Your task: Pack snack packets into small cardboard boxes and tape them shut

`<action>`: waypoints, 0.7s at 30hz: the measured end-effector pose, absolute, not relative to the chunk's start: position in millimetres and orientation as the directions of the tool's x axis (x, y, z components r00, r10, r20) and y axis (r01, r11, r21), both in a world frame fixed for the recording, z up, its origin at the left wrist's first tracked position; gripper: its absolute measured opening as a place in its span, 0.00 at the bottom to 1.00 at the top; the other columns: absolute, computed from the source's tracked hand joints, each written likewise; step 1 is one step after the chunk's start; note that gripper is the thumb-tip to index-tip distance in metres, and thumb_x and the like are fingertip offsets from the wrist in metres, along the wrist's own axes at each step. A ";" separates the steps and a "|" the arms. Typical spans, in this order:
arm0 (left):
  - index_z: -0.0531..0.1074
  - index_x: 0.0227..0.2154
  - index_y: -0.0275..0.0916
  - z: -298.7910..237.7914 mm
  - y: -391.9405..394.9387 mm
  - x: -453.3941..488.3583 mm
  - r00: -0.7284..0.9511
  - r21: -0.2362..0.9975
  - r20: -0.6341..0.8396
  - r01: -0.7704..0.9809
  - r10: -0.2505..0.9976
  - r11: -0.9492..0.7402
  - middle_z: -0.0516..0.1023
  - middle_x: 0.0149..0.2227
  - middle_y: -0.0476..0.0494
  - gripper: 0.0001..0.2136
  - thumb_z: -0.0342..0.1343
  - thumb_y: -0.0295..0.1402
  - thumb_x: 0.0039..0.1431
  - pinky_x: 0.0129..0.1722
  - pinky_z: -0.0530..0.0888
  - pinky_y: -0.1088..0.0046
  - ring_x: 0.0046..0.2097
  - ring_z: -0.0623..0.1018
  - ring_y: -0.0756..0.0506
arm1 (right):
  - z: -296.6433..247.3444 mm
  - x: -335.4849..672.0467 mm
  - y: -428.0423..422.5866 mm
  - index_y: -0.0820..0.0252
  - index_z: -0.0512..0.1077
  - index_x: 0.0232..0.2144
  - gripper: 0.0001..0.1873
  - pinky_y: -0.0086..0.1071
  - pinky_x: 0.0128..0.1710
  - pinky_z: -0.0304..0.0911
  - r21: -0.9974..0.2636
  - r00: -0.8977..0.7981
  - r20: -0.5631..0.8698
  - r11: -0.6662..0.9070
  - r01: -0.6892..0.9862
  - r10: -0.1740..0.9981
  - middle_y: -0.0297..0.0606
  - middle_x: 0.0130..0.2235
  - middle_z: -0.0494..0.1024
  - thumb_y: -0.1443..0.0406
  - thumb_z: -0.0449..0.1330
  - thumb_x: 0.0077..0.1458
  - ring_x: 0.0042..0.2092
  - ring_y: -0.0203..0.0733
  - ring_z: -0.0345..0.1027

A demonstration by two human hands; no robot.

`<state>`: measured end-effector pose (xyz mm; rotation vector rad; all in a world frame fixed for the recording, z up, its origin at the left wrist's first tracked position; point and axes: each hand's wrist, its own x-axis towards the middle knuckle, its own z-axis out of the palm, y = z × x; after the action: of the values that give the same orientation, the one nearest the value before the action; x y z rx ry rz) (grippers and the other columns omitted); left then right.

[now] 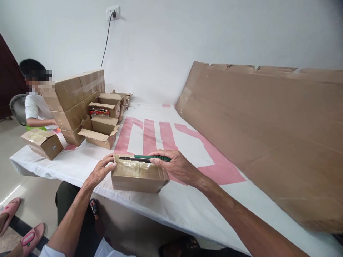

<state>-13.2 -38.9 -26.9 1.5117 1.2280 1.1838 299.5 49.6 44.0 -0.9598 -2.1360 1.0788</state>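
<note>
A taped cardboard box (136, 182) lies at the table's near edge, in front of me. My left hand (103, 168) grips its left end, thumb on the top and fingers along the far side. In my right hand (175, 163) is a green utility knife (139, 158), held over the top of the box and pointing left. Its dark blade lies along the clear tape, though I cannot tell whether it cuts in. The lower fingers of my right hand are hidden behind the hand and box.
Open cardboard boxes (100, 137) stand beyond my left hand, one with red packets (99, 112). Stacked closed boxes (71, 114) and a single box (43, 142) are further left, near a seated person (40, 109). A large cardboard sheet (268, 135) leans on the wall at right.
</note>
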 end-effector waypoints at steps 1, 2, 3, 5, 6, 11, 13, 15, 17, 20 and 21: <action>0.86 0.51 0.44 -27.3 -39.2 -12.5 0.069 0.967 0.159 0.191 0.985 -0.170 0.72 0.70 0.39 0.19 0.64 0.49 0.64 0.73 0.62 0.52 0.73 0.66 0.30 | 44.0 300.3 49.8 0.58 0.84 0.40 0.22 0.40 0.44 0.71 -0.838 -0.592 0.151 0.420 0.349 0.792 0.41 0.40 0.87 0.48 0.62 0.60 0.44 0.52 0.79; 0.86 0.50 0.44 -27.8 -39.5 -12.5 0.065 0.968 0.157 0.190 0.985 -0.167 0.72 0.70 0.38 0.19 0.66 0.49 0.63 0.73 0.62 0.53 0.73 0.65 0.30 | 44.0 301.0 50.2 0.58 0.85 0.41 0.22 0.40 0.44 0.70 -0.837 -0.593 0.147 0.420 0.352 0.791 0.41 0.41 0.87 0.47 0.62 0.60 0.44 0.52 0.79; 0.86 0.50 0.44 -28.6 -39.5 -13.4 0.062 0.969 0.151 0.189 0.987 -0.160 0.72 0.70 0.38 0.19 0.66 0.49 0.62 0.73 0.62 0.52 0.74 0.64 0.30 | 43.9 301.5 50.7 0.58 0.85 0.41 0.23 0.40 0.44 0.70 -0.836 -0.596 0.144 0.419 0.353 0.790 0.41 0.41 0.87 0.47 0.62 0.60 0.44 0.52 0.79; 0.86 0.51 0.46 -30.5 -38.8 -16.9 0.061 0.971 0.130 0.192 0.990 -0.139 0.72 0.70 0.40 0.19 0.65 0.49 0.63 0.74 0.59 0.51 0.75 0.63 0.29 | 43.8 301.8 52.0 0.58 0.85 0.41 0.23 0.39 0.44 0.70 -0.836 -0.602 0.142 0.420 0.352 0.786 0.41 0.41 0.87 0.47 0.62 0.60 0.43 0.51 0.79; 0.86 0.51 0.46 -31.6 -38.2 -19.0 0.061 0.972 0.122 0.196 0.991 -0.132 0.72 0.70 0.41 0.19 0.65 0.49 0.63 0.75 0.57 0.50 0.75 0.62 0.29 | 44.0 301.5 52.7 0.58 0.85 0.41 0.23 0.39 0.43 0.70 -0.835 -0.604 0.141 0.422 0.352 0.784 0.41 0.41 0.87 0.47 0.62 0.60 0.43 0.51 0.78; 0.86 0.50 0.45 -36.1 -35.9 -22.5 0.090 0.966 0.157 0.194 0.983 -0.172 0.72 0.70 0.38 0.19 0.67 0.48 0.60 0.73 0.62 0.50 0.74 0.64 0.29 | 47.8 296.5 54.6 0.56 0.86 0.40 0.22 0.37 0.40 0.68 -0.829 -0.612 0.152 0.438 0.348 0.776 0.39 0.38 0.85 0.47 0.62 0.60 0.40 0.48 0.76; 0.85 0.51 0.45 -36.5 -36.4 -20.5 0.096 0.966 0.165 0.186 0.982 -0.180 0.70 0.70 0.37 0.19 0.67 0.46 0.61 0.67 0.71 0.53 0.72 0.66 0.29 | 49.7 294.2 55.3 0.56 0.86 0.39 0.22 0.37 0.39 0.68 -0.824 -0.621 0.159 0.450 0.344 0.767 0.38 0.37 0.85 0.48 0.62 0.60 0.39 0.47 0.76; 0.85 0.51 0.45 -36.3 -37.4 -18.3 0.091 0.967 0.156 0.190 0.983 -0.171 0.69 0.70 0.36 0.18 0.67 0.44 0.61 0.60 0.77 0.58 0.69 0.70 0.30 | 51.4 292.3 56.4 0.56 0.85 0.38 0.21 0.37 0.38 0.68 -0.818 -0.632 0.161 0.461 0.343 0.758 0.38 0.36 0.84 0.48 0.62 0.60 0.38 0.46 0.75; 0.84 0.51 0.45 -35.8 -38.3 -16.9 0.082 0.966 0.144 0.206 0.986 -0.158 0.69 0.70 0.36 0.17 0.67 0.41 0.60 0.54 0.80 0.62 0.68 0.72 0.31 | 53.2 290.6 57.7 0.56 0.85 0.37 0.21 0.37 0.37 0.68 -0.817 -0.644 0.165 0.469 0.335 0.747 0.39 0.36 0.85 0.48 0.62 0.60 0.38 0.46 0.75; 0.84 0.51 0.46 -34.8 -39.2 -16.8 0.071 0.958 0.136 0.245 0.988 -0.149 0.70 0.69 0.37 0.17 0.66 0.37 0.59 0.51 0.80 0.64 0.67 0.72 0.32 | 58.2 287.1 58.8 0.57 0.85 0.38 0.19 0.37 0.40 0.70 -0.814 -0.670 0.176 0.489 0.313 0.721 0.40 0.38 0.86 0.50 0.62 0.60 0.39 0.46 0.76; 0.84 0.52 0.46 -34.5 -39.4 -17.1 0.068 0.954 0.133 0.262 0.989 -0.147 0.71 0.69 0.38 0.17 0.66 0.36 0.59 0.52 0.80 0.64 0.66 0.73 0.32 | 60.5 285.7 58.9 0.57 0.86 0.38 0.19 0.37 0.41 0.70 -0.808 -0.684 0.176 0.500 0.310 0.708 0.40 0.39 0.86 0.51 0.62 0.60 0.40 0.46 0.77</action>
<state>-17.1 -39.4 -34.5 1.5381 1.2959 1.1360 285.7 58.9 60.5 -0.8353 -2.2526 1.0718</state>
